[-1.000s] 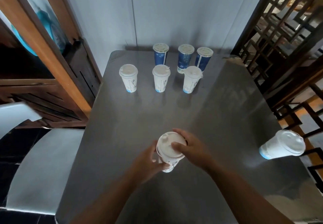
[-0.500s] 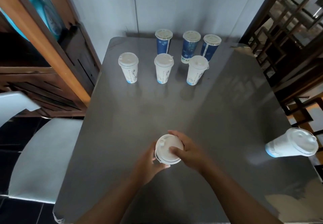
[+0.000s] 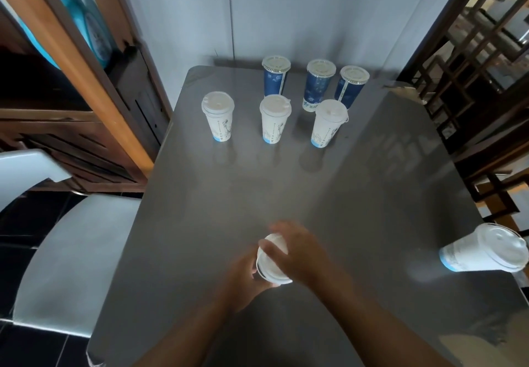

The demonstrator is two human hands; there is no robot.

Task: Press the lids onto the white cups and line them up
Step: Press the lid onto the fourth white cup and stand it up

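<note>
A white cup with its white lid [image 3: 271, 266] stands near the front of the grey table [image 3: 286, 189]. My left hand [image 3: 243, 280] grips the cup's side from the left. My right hand [image 3: 297, 252] lies over the lid, fingers spread across its top; most of the cup's body is hidden by the hands. Three lidded white cups stand in a row further back: left [image 3: 217, 117], middle [image 3: 274, 119], right [image 3: 328, 123]. Another lidded white cup [image 3: 483, 252] stands at the table's right edge.
Three lidded blue cups [image 3: 315, 84] stand in a row behind the white ones, by the wall. A white chair [image 3: 71, 252] is at the left of the table. A wooden cabinet [image 3: 71, 103] is at the left and a lattice screen [image 3: 472, 66] at the right.
My right hand has slid further over the lid, covering more of it. The left hand stays on the cup's side. The camera view has tilted down slightly.
</note>
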